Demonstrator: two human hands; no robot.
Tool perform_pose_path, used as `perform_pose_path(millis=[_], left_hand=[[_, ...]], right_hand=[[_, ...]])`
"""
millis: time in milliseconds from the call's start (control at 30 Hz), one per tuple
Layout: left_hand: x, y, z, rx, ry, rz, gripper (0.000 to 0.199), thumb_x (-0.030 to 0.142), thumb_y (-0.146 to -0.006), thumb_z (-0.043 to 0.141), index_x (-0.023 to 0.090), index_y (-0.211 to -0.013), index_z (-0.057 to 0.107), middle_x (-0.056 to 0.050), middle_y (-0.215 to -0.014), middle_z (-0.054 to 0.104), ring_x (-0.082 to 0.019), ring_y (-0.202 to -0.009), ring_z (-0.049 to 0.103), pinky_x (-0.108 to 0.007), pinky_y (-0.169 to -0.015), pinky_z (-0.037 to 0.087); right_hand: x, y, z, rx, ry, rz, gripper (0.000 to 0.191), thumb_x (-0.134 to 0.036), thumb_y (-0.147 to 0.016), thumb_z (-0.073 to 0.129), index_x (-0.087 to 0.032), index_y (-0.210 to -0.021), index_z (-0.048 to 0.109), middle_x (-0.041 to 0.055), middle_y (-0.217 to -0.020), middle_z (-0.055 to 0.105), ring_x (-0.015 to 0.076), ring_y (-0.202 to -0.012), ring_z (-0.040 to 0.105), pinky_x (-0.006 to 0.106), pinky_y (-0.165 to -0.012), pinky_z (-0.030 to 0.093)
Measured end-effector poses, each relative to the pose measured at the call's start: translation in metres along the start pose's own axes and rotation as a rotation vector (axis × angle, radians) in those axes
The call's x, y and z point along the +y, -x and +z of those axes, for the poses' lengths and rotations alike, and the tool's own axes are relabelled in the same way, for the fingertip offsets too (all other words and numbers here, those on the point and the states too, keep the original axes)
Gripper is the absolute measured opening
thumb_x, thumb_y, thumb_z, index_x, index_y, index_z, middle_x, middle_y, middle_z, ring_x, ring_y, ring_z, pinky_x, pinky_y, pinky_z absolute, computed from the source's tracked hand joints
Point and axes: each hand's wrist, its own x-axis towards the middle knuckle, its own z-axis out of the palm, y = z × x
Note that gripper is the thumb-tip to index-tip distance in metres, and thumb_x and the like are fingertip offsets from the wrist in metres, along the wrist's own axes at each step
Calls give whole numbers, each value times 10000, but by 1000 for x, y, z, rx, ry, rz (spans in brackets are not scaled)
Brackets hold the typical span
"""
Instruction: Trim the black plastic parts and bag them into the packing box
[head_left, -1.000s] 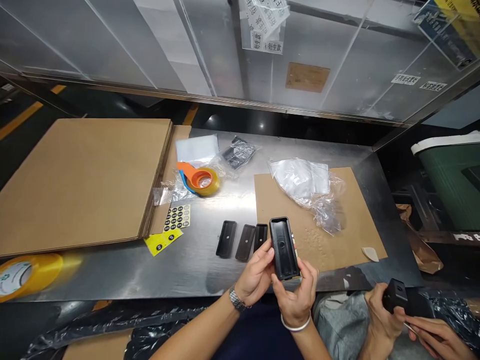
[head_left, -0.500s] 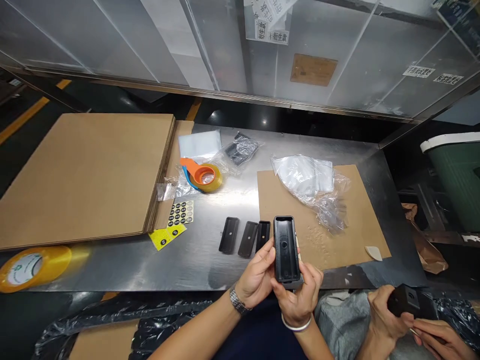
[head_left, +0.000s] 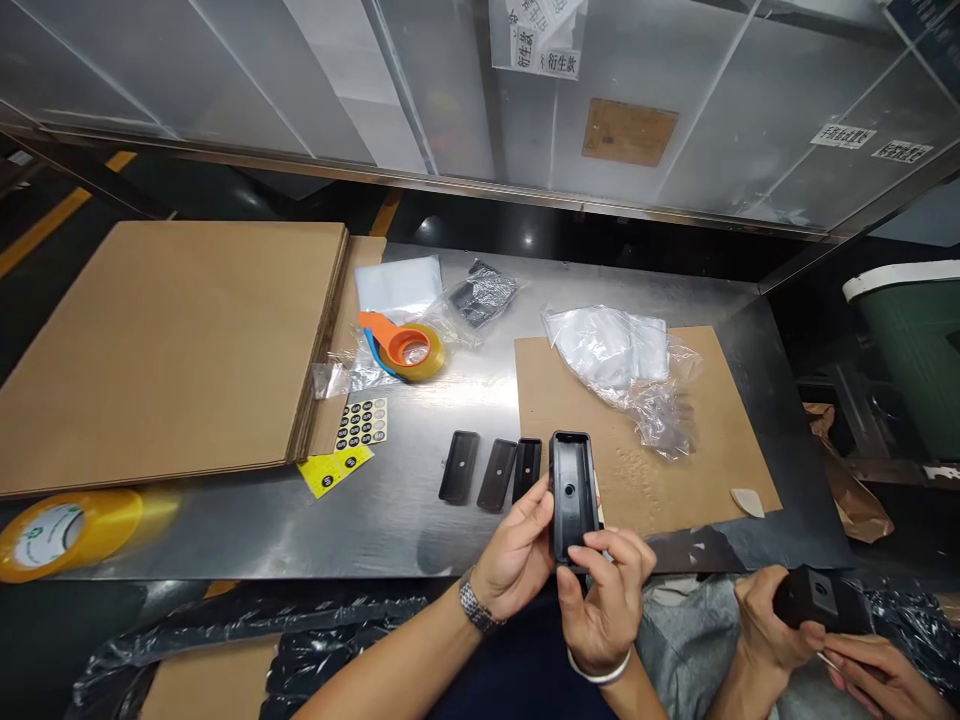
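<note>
A long black plastic case (head_left: pixel 574 470) is held up over the table's front edge, its hollow side facing me and a small round hole in its floor. My left hand (head_left: pixel 517 560) is closed on its left side. At the lower end, my right hand (head_left: pixel 607 595) has its fingertips on the rim and its thumb just below, pinching that end. Part of something pale shows behind the case's right edge. Beside it on the table lie similar shallow dark trays: one on the left (head_left: pixel 459 467), one in the middle (head_left: pixel 496 474) and one partly behind my left hand (head_left: pixel 527 465).
A cardboard stack (head_left: pixel 187 340) covers the table's left. Near it are a tape roll with an orange holder (head_left: pixel 409 350), stickers (head_left: pixel 362 424) and a large tape roll (head_left: pixel 67 535). Plastic bags (head_left: pixel 611 350) lie on a cardboard sheet (head_left: pixel 697 490). A co-worker's hands (head_left: pixel 780 630) hold a black block.
My right hand has shifted from the case's lower right side to its bottom end, fingers now over the rim. My left hand keeps its hold; the case has barely moved.
</note>
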Motion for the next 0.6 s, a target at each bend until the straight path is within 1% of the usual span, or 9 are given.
perform_pose_path(millis=[67,167,267,333,500,533,600], left_hand=[[0,1,1,-10,-1,7,248,258,-843,455,189,-1059,554,-81,-1002,641,-156,-872,599,-286,-822,412],[1,2,2,-14,-23,18,264,269,-828,483,176,-1063,555,-90,-981,648,-173,-879,601,-301,-838,399],[2,3,1,15,-41,30,290,280,-810,515,174,-1079,546,-92,-955,657,-180,-885,601,-306,-848,389],[2,3,1,27,-46,38,315,286,-801,529,177,-1097,535,-98,-977,655,-183,-917,592,-308,-867,378],[1,4,1,16,-50,51,362,291,-795,539,176,-1137,506,-109,-1030,640,-189,-978,571,-314,-907,359],[1,4,1,14,-50,49,359,291,-798,535,176,-1137,505,-108,-1027,640,-188,-975,573,-313,-904,363],[2,4,1,7,-49,45,361,294,-804,525,180,-1145,495,-111,-1030,638,-192,-946,586,-321,-874,388]], right_hand=[[-2,-2,-2,-49,-27,8,92,-194,-785,521,-180,-867,560,64,-894,496,225,-938,447,421,-763,402],[-4,-4,-3,-86,-47,20,111,-166,-767,533,-177,-875,553,64,-898,492,228,-945,442,431,-775,395],[-4,-4,-4,-97,-58,14,130,-149,-759,537,-173,-885,556,66,-899,494,229,-939,442,433,-772,391],[-4,-5,-5,-103,-60,8,145,-140,-756,534,-176,-894,556,65,-900,495,228,-938,440,433,-770,391],[-8,-5,-6,-145,-58,-6,148,-111,-740,532,-195,-861,548,56,-901,496,225,-949,427,434,-788,379],[-9,-4,-5,-129,-78,12,133,-123,-741,529,-194,-853,538,58,-910,497,225,-952,427,435,-793,375],[-8,-3,-3,-14,-157,97,126,-183,-764,502,-187,-890,505,75,-955,491,228,-964,433,442,-798,376]])
